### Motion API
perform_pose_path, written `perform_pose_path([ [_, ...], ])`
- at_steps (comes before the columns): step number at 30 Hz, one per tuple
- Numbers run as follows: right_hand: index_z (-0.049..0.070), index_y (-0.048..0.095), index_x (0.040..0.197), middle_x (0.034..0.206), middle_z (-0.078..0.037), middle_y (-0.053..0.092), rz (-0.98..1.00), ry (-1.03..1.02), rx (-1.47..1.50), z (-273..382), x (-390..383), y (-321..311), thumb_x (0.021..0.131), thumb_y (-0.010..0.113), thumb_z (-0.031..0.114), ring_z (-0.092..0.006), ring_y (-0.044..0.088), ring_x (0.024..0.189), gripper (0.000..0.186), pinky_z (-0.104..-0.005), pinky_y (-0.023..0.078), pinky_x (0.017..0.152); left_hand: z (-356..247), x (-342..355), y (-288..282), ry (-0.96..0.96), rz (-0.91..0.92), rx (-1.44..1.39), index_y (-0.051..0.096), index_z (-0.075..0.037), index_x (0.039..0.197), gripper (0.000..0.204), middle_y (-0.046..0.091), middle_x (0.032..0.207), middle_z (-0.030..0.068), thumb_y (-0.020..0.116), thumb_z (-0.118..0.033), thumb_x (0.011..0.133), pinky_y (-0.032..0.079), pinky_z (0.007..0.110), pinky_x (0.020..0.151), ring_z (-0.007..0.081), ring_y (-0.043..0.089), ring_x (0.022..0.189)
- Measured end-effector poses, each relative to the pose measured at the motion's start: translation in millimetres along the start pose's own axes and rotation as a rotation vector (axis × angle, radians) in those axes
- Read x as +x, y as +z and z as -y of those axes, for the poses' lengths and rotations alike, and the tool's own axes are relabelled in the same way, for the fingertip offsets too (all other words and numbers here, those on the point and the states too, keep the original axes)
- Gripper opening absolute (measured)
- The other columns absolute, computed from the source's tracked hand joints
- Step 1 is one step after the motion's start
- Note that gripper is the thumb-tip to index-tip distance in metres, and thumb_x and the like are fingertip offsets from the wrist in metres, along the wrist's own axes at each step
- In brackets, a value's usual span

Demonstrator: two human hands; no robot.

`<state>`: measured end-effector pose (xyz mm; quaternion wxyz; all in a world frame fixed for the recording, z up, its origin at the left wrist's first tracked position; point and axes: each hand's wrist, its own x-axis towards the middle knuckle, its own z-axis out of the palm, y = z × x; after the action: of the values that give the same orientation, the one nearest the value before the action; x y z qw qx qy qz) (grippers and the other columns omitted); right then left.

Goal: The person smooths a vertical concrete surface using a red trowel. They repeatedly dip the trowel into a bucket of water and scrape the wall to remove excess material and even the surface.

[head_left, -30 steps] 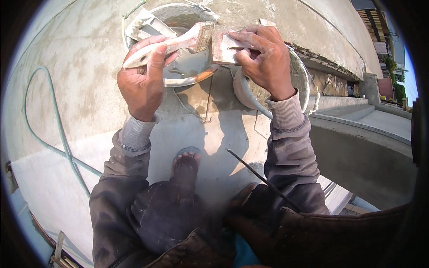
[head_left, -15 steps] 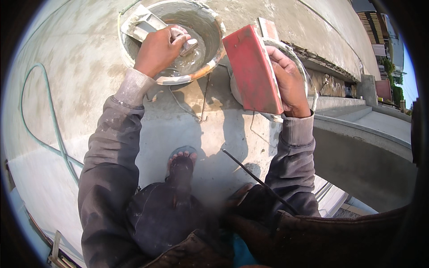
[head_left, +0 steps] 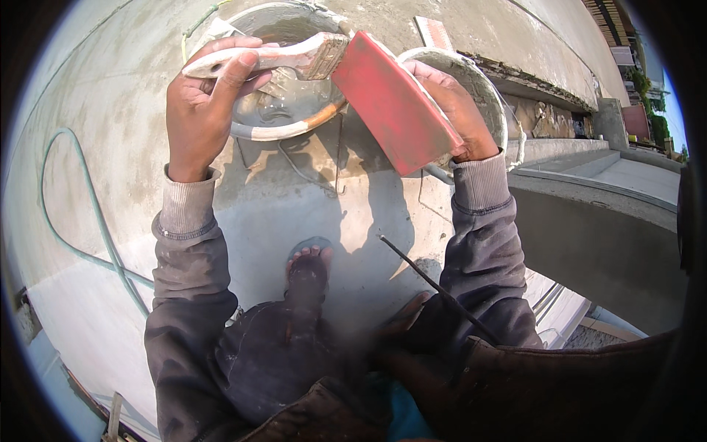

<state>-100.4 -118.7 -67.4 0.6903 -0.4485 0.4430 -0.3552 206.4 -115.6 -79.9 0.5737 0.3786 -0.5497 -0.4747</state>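
Note:
My left hand (head_left: 199, 121) is closed round the white, paint-crusted handle of a flat brush (head_left: 298, 57). The bristles lie close to the left corner of a red rectangular float (head_left: 387, 99); I cannot tell if they touch. My right hand (head_left: 459, 110) grips that float from behind, its red face upward and tilted. Below the brush is a stained bucket (head_left: 270, 131) of murky grey liquid, with a pale object partly hidden behind my left hand. A second, grey-crusted bucket (head_left: 492, 96) stands behind the float and my right hand.
A green hose (head_left: 90, 214) loops at the left. A small flat piece (head_left: 434, 33) lies beyond the right bucket. A concrete ledge (head_left: 596, 243) runs at the right. My sandalled foot (head_left: 309, 261) is below, and a thin black rod (head_left: 427, 280) slants beside my right arm.
My left hand has raised the brush out of the bucket since half a second ago and moved leftward. The float has shifted left and up, having turned red face up since the first frame.

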Motion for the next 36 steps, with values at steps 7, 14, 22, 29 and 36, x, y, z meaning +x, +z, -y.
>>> perform_pose_path([
  [7,0.002,0.068,0.107,0.089,-0.003,0.067,-0.089,-0.066,0.124,-12.6,28.1,24.1,0.090,0.069,0.017,-0.0061,0.058,0.067,0.023,-0.0251,0.045,0.051,13.2,-1.1,-17.0,-0.060,-0.137,0.178,0.054,0.015,0.122,0.040,0.066,0.113,0.0253,0.059,-0.019,0.102,0.061,0.037,0.091,0.0297,0.068,0.105],
  [14,-0.005,0.055,0.127,0.094,-0.016,0.070,-0.311,-0.337,-0.425,-27.8,-9.6,43.1,0.073,0.077,0.028,-0.0257,0.070,0.086,0.067,-0.0327,0.055,0.076,68.6,7.9,-4.8,-0.004,0.086,1.017,0.066,0.003,0.120,0.031,0.072,0.097,0.0170,0.061,-0.022,0.102,0.058,0.032,0.078,0.0216,0.072,0.092],
  [22,0.004,0.055,0.119,0.104,-0.015,0.058,0.021,-0.488,-0.774,-51.8,-153.4,31.7,0.080,0.072,0.017,-0.0343,0.063,0.100,0.045,-0.0469,0.052,0.081,3.6,21.7,-18.0,0.059,-0.097,1.052,0.071,0.009,0.109,0.050,0.074,0.102,0.0166,0.059,-0.039,0.101,0.063,0.034,0.083,0.0255,0.073,0.093],
  [29,0.006,0.052,0.116,0.107,-0.013,0.062,-0.350,0.450,-1.166,-137.7,-451.2,-85.1,0.083,0.063,0.011,-0.0355,0.065,0.100,0.036,-0.0482,0.052,0.079,25.3,45.9,-12.2,0.081,-0.008,1.251,0.074,0.000,0.112,0.054,0.075,0.106,0.0148,0.058,-0.050,0.099,0.056,0.037,0.084,0.0255,0.072,0.095],
  [36,0.003,0.054,0.132,0.100,-0.001,0.058,-1.533,-0.183,0.417,-262.3,-477.1,-108.5,0.095,0.052,0.021,-0.0085,0.058,0.090,0.042,-0.0298,0.055,0.069,-16.7,61.5,34.4,0.035,0.039,1.049,0.066,0.008,0.121,0.059,0.071,0.113,0.0208,0.063,-0.047,0.098,0.057,0.042,0.087,0.0287,0.072,0.102],
])
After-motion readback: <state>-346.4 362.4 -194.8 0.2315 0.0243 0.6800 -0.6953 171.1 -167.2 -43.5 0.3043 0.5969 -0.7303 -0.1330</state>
